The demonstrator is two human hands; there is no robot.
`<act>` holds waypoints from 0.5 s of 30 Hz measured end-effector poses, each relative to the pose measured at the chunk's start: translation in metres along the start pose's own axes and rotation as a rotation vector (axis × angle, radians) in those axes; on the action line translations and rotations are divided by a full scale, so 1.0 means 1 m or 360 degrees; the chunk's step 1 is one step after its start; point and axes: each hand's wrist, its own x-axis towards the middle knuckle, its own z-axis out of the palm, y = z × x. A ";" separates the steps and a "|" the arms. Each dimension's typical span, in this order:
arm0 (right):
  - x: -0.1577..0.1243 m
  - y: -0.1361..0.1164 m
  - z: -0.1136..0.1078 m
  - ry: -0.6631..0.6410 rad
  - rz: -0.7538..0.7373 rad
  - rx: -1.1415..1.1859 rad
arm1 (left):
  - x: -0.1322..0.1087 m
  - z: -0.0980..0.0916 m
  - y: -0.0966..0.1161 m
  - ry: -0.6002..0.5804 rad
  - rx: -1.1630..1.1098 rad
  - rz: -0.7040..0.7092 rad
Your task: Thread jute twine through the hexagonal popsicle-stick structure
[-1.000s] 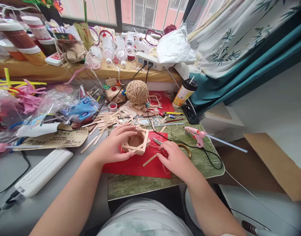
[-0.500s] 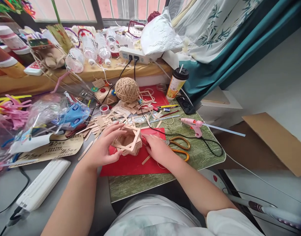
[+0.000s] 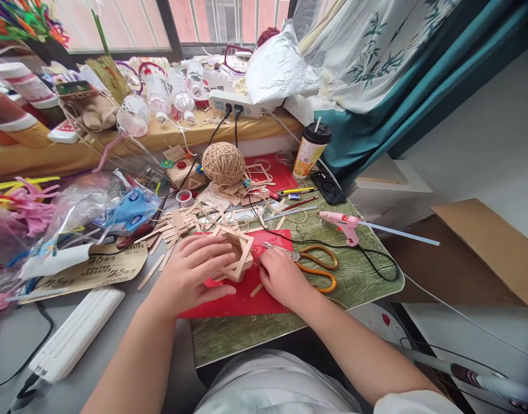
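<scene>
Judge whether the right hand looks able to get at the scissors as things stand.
Probably yes: the right hand is close beside the scissors, and their orange handles lie uncovered on the green tabletop. I can't tell whether that hand already holds something.

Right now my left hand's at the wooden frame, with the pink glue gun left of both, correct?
Not quite: your left hand is at the wooden frame, but the head view shows the pink glue gun right of both.
</scene>
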 end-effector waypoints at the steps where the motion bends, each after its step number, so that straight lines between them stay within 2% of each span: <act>1: 0.000 0.000 0.002 0.0027 -0.0008 0.0002 | 0.002 0.001 0.003 -0.0041 0.0011 0.0037; 6: -0.001 0.001 0.009 0.0006 -0.0079 0.0076 | 0.009 0.006 0.014 -0.0205 0.0022 -0.0055; 10: -0.001 0.002 0.011 -0.0015 -0.0107 0.0078 | 0.008 0.005 0.018 -0.0179 0.0058 -0.0194; 15: -0.001 0.003 0.014 -0.0032 -0.0114 0.0073 | 0.009 0.004 0.022 -0.0212 0.0125 -0.0212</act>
